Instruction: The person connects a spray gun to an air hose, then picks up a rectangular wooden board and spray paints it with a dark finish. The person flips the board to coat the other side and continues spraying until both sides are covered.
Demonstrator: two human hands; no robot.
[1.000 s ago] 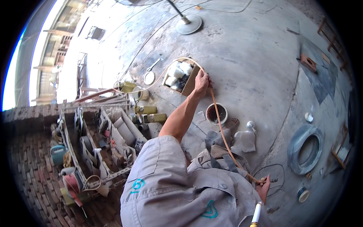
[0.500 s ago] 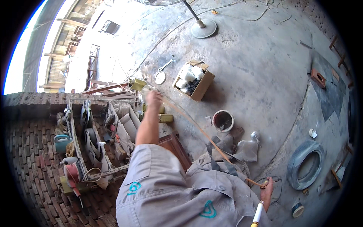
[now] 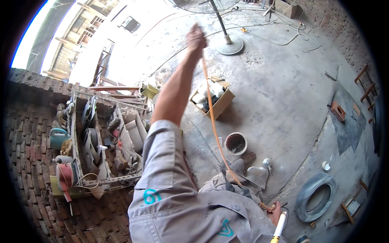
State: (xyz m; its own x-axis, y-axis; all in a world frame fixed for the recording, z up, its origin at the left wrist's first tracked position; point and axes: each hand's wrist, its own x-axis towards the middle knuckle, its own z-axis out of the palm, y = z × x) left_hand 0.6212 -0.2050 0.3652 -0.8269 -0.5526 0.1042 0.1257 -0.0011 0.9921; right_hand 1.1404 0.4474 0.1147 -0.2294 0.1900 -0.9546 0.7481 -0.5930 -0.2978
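Observation:
A long orange hose runs from my raised left hand down across my lap to my right hand. My left hand is held far out and high, closed round the hose's upper part. Close to my right thigh, my right hand is closed on the lower end, where a dark fitting or wire shows beside the fingers. What exactly sits in that grip is partly hidden. A white stick with a yellow end, like a cigarette, juts in at the lower edge. My grey sleeve covers much of the middle.
Ahead stand a cardboard box of white and black stuff, a round bucket and a standing fan. On the left, a cluttered metal rack leans by bricks. A tyre lies to the right, with a brick beyond.
My left hand has swung up, forward and to the right, drawing the orange hose upward in front of the box. My right hand stays low with its grip. The view has shifted slightly.

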